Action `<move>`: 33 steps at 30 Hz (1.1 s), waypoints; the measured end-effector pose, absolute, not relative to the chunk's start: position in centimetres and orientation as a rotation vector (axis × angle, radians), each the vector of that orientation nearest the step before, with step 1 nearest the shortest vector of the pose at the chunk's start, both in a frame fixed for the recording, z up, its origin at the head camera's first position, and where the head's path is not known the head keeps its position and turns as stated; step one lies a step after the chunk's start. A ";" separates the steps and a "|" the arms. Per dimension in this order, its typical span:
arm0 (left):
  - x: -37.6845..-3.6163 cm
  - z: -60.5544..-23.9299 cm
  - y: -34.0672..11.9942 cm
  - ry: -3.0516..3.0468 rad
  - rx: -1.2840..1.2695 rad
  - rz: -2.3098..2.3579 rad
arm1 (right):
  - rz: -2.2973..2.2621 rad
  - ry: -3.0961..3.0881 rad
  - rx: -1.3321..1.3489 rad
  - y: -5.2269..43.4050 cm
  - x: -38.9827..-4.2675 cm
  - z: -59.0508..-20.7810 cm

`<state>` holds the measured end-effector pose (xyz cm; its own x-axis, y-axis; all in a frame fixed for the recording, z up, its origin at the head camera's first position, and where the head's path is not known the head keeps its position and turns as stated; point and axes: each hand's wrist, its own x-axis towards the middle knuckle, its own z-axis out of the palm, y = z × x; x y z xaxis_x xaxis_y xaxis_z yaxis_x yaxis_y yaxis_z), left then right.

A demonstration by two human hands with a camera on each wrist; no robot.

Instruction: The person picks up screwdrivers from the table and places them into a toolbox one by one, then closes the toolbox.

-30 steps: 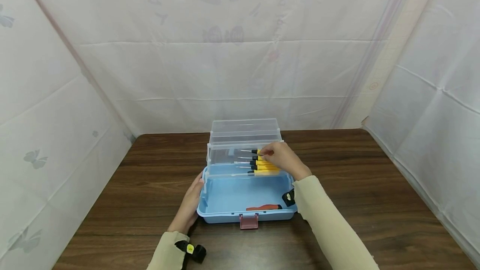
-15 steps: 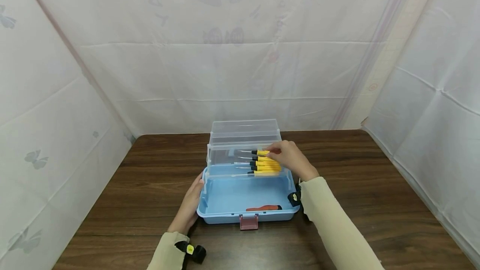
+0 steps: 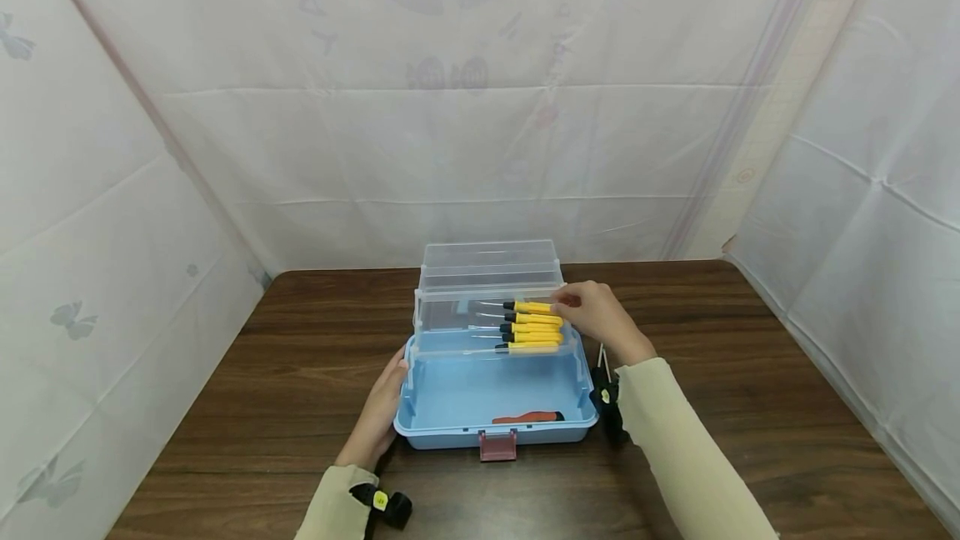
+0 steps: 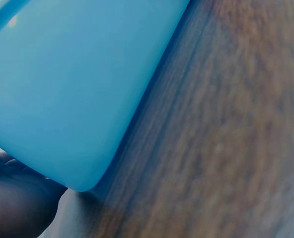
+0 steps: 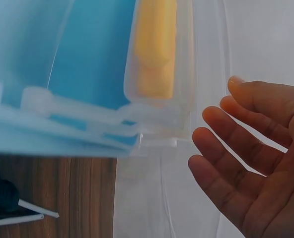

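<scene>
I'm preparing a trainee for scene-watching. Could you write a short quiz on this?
1. True or false: the person's right hand holds no tool.

2. The red tool with a black end lies inside the open blue plastic toolbox, along its: A) far side; B) near side; C) left side.

3. What do the slim yellow-and-black screwdrivers lie in?

Key: 1: true. 2: B. 3: a clear plastic tray.

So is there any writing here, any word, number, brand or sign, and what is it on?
"A", "Y": faint, on the back sheet; the letter above them could be O or D.
Larger marks elsewhere on that sheet: too faint to read.
Left-wrist tag, right-wrist tag: too small to read.
Blue toolbox, yellow handles: no writing I can make out.
</scene>
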<state>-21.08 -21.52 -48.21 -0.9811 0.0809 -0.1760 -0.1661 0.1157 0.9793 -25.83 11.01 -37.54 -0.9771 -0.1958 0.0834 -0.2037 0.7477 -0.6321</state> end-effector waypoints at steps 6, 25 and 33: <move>-21.1 -48.2 -21.5 2.197 -0.074 1.973 | 1.084 -2.945 0.283 11.9 -25.8 -38.0; -21.0 -48.1 -21.5 2.195 -0.073 1.981 | 1.097 -3.004 0.184 14.5 -25.1 -39.4; -21.1 -48.1 -21.5 2.194 -0.063 1.988 | 1.104 -3.077 0.148 15.2 -24.4 -40.2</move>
<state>-21.13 -21.54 -48.10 -0.9830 0.0888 -0.1609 -0.1514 0.1049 0.9829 -24.42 15.23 -40.18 -0.9874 -0.1288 -0.0924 -0.0407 0.7693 -0.6376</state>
